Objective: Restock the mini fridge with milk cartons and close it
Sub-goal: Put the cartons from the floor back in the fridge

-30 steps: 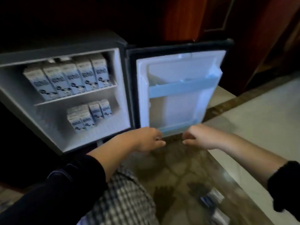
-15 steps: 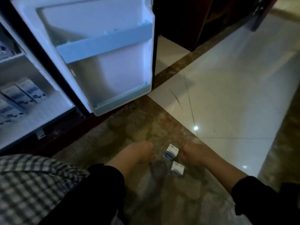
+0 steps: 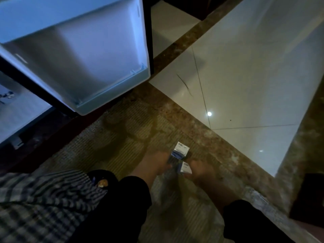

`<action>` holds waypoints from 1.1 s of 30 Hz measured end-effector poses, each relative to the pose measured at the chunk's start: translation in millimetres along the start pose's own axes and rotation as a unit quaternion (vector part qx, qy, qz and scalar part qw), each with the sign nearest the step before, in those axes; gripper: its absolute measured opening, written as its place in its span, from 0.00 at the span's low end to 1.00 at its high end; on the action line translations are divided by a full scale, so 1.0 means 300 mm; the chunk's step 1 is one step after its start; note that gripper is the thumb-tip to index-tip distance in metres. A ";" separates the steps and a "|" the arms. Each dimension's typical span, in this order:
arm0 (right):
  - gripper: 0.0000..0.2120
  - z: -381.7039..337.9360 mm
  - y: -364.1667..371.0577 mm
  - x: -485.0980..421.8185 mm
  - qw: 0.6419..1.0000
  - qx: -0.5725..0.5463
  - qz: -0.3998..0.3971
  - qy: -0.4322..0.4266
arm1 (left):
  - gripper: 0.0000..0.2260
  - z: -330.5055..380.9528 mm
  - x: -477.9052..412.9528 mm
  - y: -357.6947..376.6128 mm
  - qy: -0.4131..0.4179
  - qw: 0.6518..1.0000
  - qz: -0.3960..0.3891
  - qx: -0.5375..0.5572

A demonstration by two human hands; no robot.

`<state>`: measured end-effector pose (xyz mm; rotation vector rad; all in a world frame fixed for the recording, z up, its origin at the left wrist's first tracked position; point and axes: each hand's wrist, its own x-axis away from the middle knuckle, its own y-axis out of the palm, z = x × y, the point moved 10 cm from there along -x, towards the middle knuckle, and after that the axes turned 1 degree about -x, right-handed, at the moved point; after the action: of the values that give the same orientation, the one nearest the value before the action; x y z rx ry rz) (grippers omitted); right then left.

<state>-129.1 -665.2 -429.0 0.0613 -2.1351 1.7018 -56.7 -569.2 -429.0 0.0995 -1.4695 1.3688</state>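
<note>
2 small boxy milk cartons (image 3: 181, 149) sit on the ribbed rug (image 3: 122, 137), 1 by each hand. Left hand (image 3: 158, 161) fingers touch the far carton, right hand (image 3: 199, 170) curls round the near 1; too blurry to tell grip. Smooth white fridge door (image 3: 78, 55) hangs open beyond the fingertips.

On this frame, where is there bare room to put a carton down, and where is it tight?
Free: the fridge door's bottom shelf, bare along its rail; the patterned floor between door and hands; the pale tiles to the right. Crowded: around the two cartons, flanked by the left hand and right hand.
</note>
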 end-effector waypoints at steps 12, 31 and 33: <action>0.20 0.180 0.123 0.024 0.967 -0.190 -0.030 0.165 | 0.33 0.083 -0.155 0.030 0.036 0.999 0.024 -0.022; 0.22 0.159 0.102 -0.011 0.970 -0.183 -0.075 0.138 | 0.21 0.007 -0.115 -0.024 -0.017 0.996 0.071 -0.040; 0.25 0.132 0.083 -0.020 0.978 -0.142 -0.098 0.117 | 0.21 -0.007 -0.094 -0.040 -0.014 0.999 0.041 -0.021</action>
<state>-142.0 -697.5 -461.0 -0.0091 -2.0935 1.2174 -35.5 -587.5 -441.7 0.0326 -1.5404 1.4058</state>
